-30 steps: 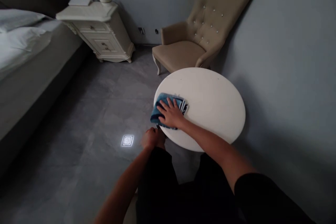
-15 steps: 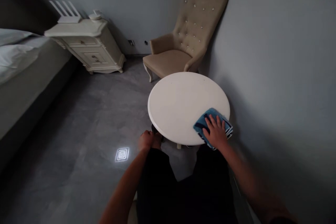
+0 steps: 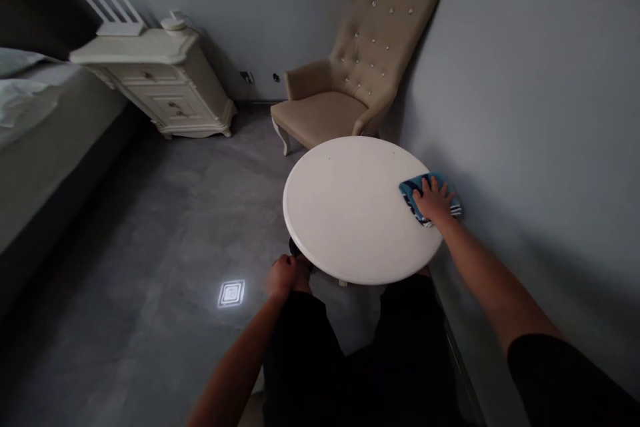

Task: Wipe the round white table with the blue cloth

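A folded blue cloth with dark and white patterning lies at the right edge of a round white table, its outer side reaching past the rim. Flat on top of the cloth is my right hand, fingers spread, pressing it to the tabletop. My left hand is closed and rests against my left knee, below the table's front left edge. Its fingertips are mostly hidden, and nothing shows in it.
Behind the table stands a tan tufted armchair. A grey wall runs close along the right. At the left are a white nightstand bearing a router, and a bed. A light patch shines on the floor.
My right hand has slid the cloth away from me and to the right along the table's edge. My left hand stays by the knee. The view has shifted slightly.
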`<state>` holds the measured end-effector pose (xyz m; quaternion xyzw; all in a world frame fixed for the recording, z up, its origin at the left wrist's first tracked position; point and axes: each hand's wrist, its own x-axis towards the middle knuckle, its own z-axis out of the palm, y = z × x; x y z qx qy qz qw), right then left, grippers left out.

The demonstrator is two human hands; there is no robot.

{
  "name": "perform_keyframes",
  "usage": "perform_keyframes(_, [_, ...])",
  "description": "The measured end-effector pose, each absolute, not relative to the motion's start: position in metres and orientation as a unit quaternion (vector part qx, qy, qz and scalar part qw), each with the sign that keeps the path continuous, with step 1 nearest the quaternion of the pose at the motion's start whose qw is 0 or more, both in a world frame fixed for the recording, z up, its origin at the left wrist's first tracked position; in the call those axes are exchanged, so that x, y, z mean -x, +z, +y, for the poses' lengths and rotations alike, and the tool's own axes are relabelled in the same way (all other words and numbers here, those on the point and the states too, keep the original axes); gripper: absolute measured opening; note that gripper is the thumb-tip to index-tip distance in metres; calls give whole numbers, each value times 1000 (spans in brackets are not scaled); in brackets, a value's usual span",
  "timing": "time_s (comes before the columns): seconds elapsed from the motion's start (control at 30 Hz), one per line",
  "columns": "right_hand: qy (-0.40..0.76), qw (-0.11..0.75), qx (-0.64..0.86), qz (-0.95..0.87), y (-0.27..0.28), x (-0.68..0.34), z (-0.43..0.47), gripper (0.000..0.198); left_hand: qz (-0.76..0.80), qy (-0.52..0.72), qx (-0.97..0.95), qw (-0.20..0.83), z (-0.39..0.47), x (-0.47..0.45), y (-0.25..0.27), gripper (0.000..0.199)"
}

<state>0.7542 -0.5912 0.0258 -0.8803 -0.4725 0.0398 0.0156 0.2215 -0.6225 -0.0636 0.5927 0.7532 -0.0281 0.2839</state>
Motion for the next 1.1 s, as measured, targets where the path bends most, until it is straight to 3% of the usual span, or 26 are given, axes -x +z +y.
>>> perform_keyframes(0.27, [53, 53, 895, -440, 31, -723, -428, 82, 754, -46, -586, 295, -607, -215, -74, 48])
perform_keyframes(0.57, [79, 80, 778, -618, 35, -549, -332, 78, 769, -60, -568, 288, -593, -213, -75, 44])
perform_keyframes(0.8, [78, 82, 609, -785, 40, -457, -460, 70, 771, -62, -569, 278, -599, -223, -71, 45])
perform_keyframes(0.97, [57, 64, 561, -824, 27, -486, -619, 75, 769, -49, -581, 261, -608, -231, -64, 44])
perform_keyframes(1.1, [32, 66, 625, -777, 8, -546, -721, 81, 761, -42, -591, 265, -615, -233, -62, 43])
